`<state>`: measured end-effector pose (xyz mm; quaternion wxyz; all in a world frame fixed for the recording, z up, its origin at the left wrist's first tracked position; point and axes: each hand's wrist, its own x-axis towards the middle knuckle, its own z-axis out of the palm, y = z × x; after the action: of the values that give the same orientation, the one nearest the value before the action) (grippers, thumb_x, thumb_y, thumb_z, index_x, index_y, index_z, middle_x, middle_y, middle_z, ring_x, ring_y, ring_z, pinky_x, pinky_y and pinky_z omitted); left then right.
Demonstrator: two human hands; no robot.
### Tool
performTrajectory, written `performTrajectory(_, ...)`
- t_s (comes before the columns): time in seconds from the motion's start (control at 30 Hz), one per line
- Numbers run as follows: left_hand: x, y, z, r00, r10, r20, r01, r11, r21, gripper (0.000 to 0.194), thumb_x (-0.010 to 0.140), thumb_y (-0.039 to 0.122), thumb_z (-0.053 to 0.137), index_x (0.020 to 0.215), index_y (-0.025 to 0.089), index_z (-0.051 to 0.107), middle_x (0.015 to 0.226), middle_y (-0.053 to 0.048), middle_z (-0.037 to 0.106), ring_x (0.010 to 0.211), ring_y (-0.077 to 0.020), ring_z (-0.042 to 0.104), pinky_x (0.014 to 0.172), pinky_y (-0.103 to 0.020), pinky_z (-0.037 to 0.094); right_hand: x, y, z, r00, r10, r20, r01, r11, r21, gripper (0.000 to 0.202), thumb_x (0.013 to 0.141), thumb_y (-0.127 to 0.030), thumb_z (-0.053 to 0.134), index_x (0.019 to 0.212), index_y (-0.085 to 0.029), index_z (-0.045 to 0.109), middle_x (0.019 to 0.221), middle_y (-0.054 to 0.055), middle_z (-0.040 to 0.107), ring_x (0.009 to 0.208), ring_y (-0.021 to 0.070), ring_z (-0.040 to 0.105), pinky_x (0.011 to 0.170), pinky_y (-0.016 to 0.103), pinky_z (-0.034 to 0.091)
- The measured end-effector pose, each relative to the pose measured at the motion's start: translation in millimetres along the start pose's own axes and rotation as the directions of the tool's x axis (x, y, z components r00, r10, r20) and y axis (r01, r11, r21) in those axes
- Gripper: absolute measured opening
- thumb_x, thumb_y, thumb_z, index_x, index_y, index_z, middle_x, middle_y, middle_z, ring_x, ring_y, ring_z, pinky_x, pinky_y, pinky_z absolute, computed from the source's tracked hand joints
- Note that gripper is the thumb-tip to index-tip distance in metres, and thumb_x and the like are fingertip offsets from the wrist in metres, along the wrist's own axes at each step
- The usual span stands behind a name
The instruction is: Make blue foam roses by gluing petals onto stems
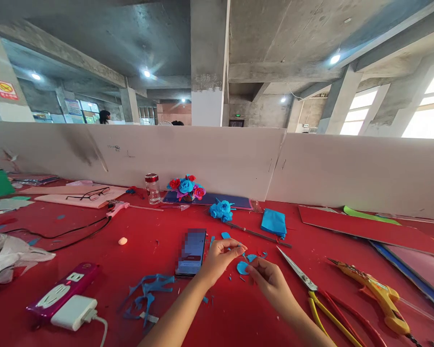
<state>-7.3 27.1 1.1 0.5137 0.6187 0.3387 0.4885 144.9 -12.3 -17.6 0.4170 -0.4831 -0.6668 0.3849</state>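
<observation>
My left hand (222,258) is pinched shut on a thin wire stem (244,257), which points down toward my right hand. The fingers of my right hand (269,277) are pressed together by the stem's lower end; whatever they grip is too small to make out. Blue petal pieces (242,268) are right at those fingertips, and I cannot tell whether they are held or lie on the table. Another blue piece (225,235) rests behind my left hand. Just left of that hand lies a phone (191,253), its screen lit.
Scissors (307,279) and a yellow glue gun (376,289) lie to the right. Blue paper flowers (222,210), folded blue sheets (274,222), a bouquet (186,187) and a glass jar (153,189) stand behind. Blue scraps (148,291) and a power strip (63,291) are at left.
</observation>
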Motion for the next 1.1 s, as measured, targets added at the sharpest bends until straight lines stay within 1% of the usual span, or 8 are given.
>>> performTrajectory(0.07, 0.4, 1.4, -1.6, 1.000, -0.024, 0.004, 0.024, 1.000, -0.010, 0.027, 0.070, 0.041, 0.064, 0.079, 0.016, 0.069, 0.081, -0.004, 0.068, 0.083, -0.0196, 0.059, 0.076, -0.028, 0.043, 2.8, -2.7, -1.7, 0.997, 0.034, 0.073, -0.043, 0.991, 0.128, 0.039, 0.076, -0.055, 0.047, 0.061, -0.018, 0.047, 0.051, -0.002, 0.049, 0.045, 0.0089, 0.034, 0.047, 0.023, 0.025)
performTrajectory(0.13, 0.3, 2.6, -3.0, 0.999, -0.035, 0.015, 0.035, 0.999, -0.013, 0.027, 0.070, 0.040, 0.064, 0.078, 0.015, 0.070, 0.081, -0.005, 0.068, 0.083, -0.0197, 0.059, 0.075, -0.028, 0.043, 4.3, -5.3, -3.2, 0.991, 0.051, 0.123, -0.076, 0.975, 0.209, 0.042, 0.073, -0.058, 0.048, 0.061, -0.018, 0.048, 0.049, -0.003, 0.049, 0.042, 0.0072, 0.029, 0.044, 0.022, 0.021)
performTrajectory(0.2, 0.0, 3.1, -3.5, 0.999, -0.030, 0.030, 0.030, 0.999, -0.012, 0.026, 0.070, 0.040, 0.063, 0.077, 0.016, 0.070, 0.079, -0.004, 0.068, 0.081, -0.0188, 0.058, 0.074, -0.027, 0.042, 4.3, -7.2, -3.8, 0.990, 0.065, 0.126, -0.093, 0.967, 0.236, 0.043, 0.072, -0.059, 0.049, 0.061, -0.018, 0.049, 0.047, -0.004, 0.047, 0.042, 0.0069, 0.027, 0.044, 0.022, 0.020)
performTrajectory(0.37, -1.1, 2.5, -1.2, 1.000, 0.022, 0.002, -0.022, 1.000, 0.009, 0.022, 0.071, 0.037, 0.063, 0.067, 0.016, 0.067, 0.065, 0.001, 0.062, 0.065, -0.0127, 0.053, 0.064, -0.023, 0.039, 2.5, -4.7, -0.4, 0.999, 0.035, 0.011, -0.036, 0.987, 0.155, 0.037, 0.071, -0.053, 0.056, 0.065, -0.018, 0.051, 0.052, -0.005, 0.044, 0.048, 0.0086, 0.037, 0.048, 0.022, 0.028)
performTrajectory(0.5, -0.9, 1.5, -0.3, 0.999, 0.035, -0.002, -0.035, 0.999, 0.012, 0.022, 0.069, 0.037, 0.065, 0.064, 0.016, 0.066, 0.062, 0.001, 0.058, 0.062, -0.0117, 0.049, 0.061, -0.023, 0.037, 3.1, -0.5, 2.3, 0.999, 0.017, -0.048, -0.010, 0.990, 0.137, 0.034, 0.071, -0.050, 0.057, 0.064, -0.018, 0.047, 0.054, -0.004, 0.048, 0.050, 0.0093, 0.039, 0.049, 0.023, 0.030)
performTrajectory(0.67, -0.1, -0.1, -1.5, 1.000, 0.014, 0.020, -0.013, 0.999, -0.038, 0.021, 0.067, 0.037, 0.067, 0.063, 0.016, 0.067, 0.062, 0.001, 0.054, 0.063, -0.0118, 0.046, 0.062, -0.023, 0.037, 3.3, -6.8, 0.9, 1.000, -0.006, -0.013, 0.008, 0.993, 0.118, 0.036, 0.070, -0.051, 0.056, 0.057, -0.019, 0.046, 0.053, -0.002, 0.050, 0.050, 0.0104, 0.040, 0.050, 0.024, 0.031)
performTrajectory(0.87, -1.3, 3.2, -2.2, 0.999, -0.007, 0.039, 0.010, 0.997, -0.071, 0.022, 0.067, 0.036, 0.066, 0.064, 0.015, 0.068, 0.062, 0.002, 0.052, 0.062, -0.0109, 0.044, 0.061, -0.022, 0.035, 1.8, -6.2, -0.8, 1.000, -0.019, 0.013, 0.018, 0.998, 0.061, 0.035, 0.075, -0.049, 0.050, 0.060, -0.017, 0.050, 0.056, -0.001, 0.050, 0.052, 0.0107, 0.040, 0.052, 0.024, 0.031)
performTrajectory(1.1, -0.1, 0.0, -2.3, 0.999, -0.033, -0.002, 0.033, 0.998, -0.050, 0.026, 0.065, 0.040, 0.067, 0.063, 0.014, 0.068, 0.062, 0.000, 0.054, 0.063, -0.0122, 0.044, 0.059, -0.023, 0.032, -0.7, -6.5, -1.6, 0.997, -0.064, 0.045, 0.064, 0.998, -0.004, 0.037, 0.082, -0.047, 0.042, 0.065, -0.017, 0.055, 0.057, -0.001, 0.050, 0.052, 0.0107, 0.038, 0.052, 0.024, 0.030)
